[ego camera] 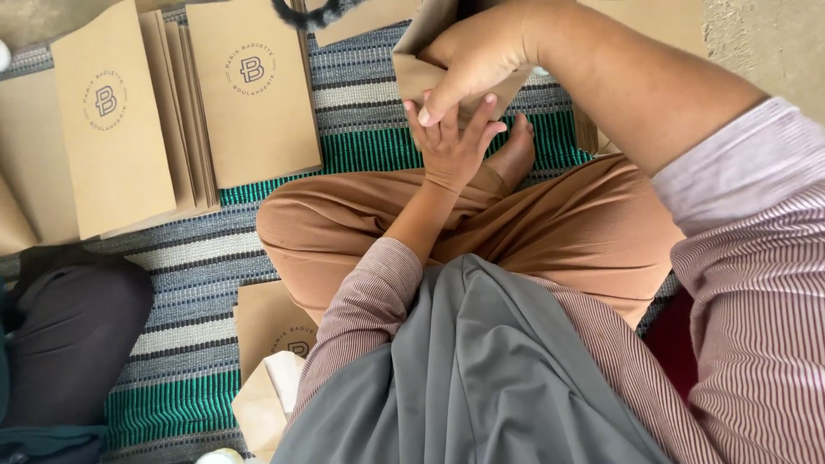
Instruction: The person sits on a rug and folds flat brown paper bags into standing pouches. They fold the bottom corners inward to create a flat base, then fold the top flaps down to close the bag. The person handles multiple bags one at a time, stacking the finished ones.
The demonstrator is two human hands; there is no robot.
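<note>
Both hands held a paper bag (421,73) above the crossed legs: right hand (477,56) gripped it from above, left hand (451,142) pressed underneath, fingers spread. The bag's top was cut off.

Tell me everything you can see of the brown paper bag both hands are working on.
The brown paper bag is plain kraft paper, flat and matte, with a folded edge. It is held up above the person's crossed legs, tilted, its top cut off by the frame. The right hand grips it from above, thumb pressed on the front; the left hand reaches up from below, its fingers touching the lower edge. No print shows on the visible part.
</note>
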